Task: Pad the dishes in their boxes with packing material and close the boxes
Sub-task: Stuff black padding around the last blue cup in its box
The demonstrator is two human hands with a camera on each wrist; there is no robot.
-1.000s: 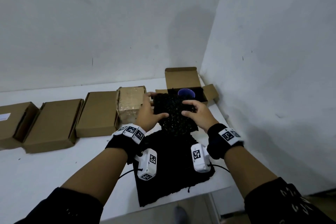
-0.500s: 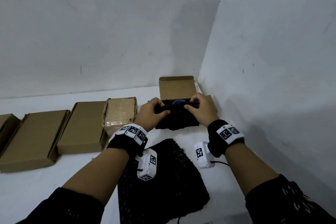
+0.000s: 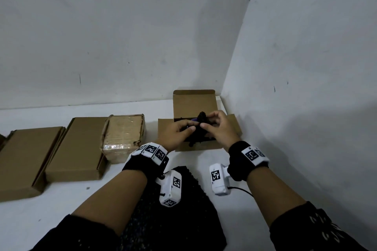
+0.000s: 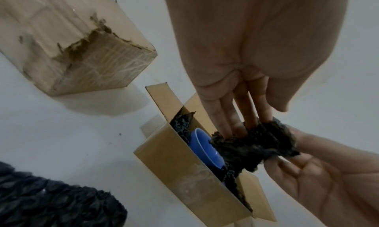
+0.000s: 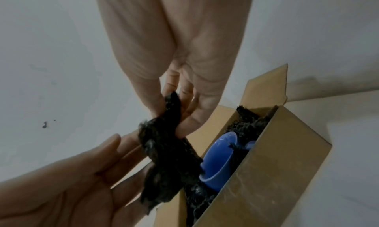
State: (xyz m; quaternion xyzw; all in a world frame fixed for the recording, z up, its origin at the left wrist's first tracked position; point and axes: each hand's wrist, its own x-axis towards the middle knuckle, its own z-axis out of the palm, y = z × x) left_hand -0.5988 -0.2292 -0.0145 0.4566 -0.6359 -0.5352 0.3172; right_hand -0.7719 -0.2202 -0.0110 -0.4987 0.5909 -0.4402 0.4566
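1. At the far left of the white desk (image 3: 61,199), closed cardboard boxes (image 3: 26,161) lie side by side, and a tape-wrapped box (image 3: 124,134) rests against the one next to it.
2. Left of centre, the left hand (image 3: 177,132) reaches over the open box (image 3: 195,145); its fingers and thumb pinch one end of a crumpled wad of black packing material (image 3: 202,117).
3. From the head view the dish is only a sliver of purple-blue behind the fingers. The left wrist view shows it plainly: a blue dish (image 4: 205,149) standing on edge inside the box, with black padding (image 4: 182,123) already tucked behind it.
4. Only the left wrist view shows the torn tape and ragged cardboard on the wrapped box's corner (image 4: 88,40).
5. Right of centre, the right hand (image 3: 219,130) pinches the other end of the wad between thumb and fingers. The right wrist view shows the wad (image 5: 164,149) held just above the box's near side, in front of the dish (image 5: 219,157), hiding part of it.
6. Behind the hands, the box's lid flap (image 3: 193,104) stands upright against the wall, and a side flap (image 3: 234,126) lies spread to the right.
7. Near the desk's front edge, between the forearms, a flat sheet of black packing material (image 3: 173,220) lies partly under the wrist cameras.
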